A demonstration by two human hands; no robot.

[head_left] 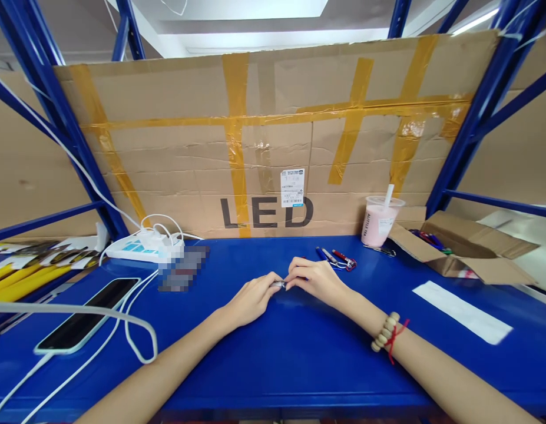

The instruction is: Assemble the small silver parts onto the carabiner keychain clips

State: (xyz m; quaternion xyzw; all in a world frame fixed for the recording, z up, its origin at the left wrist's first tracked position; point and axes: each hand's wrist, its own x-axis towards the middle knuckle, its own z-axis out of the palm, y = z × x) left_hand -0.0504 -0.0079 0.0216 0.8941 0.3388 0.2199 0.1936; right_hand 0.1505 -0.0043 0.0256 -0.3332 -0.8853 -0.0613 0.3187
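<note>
Above the middle of the blue table, my left hand [254,299] pinches a small silvery cylinder [278,284] between thumb and fingers. My right hand [314,279] meets it from the other side, its fingertips closed at the cylinder's right end. What the right fingertips grip is too small to make out. Just behind my right hand lie several small pen-like pieces [342,258], blue, silver and red, with rings or clips at their ends. A beaded bracelet and a red string are on my right wrist.
Phone [91,315], white cables and a power strip [142,247] are at left, beside yellow packages [38,277]. A pink drink cup [379,222], an open cardboard box [465,250] and a white strip [462,311] are at right. Cardboard [184,171] stands behind the blue table [273,371].
</note>
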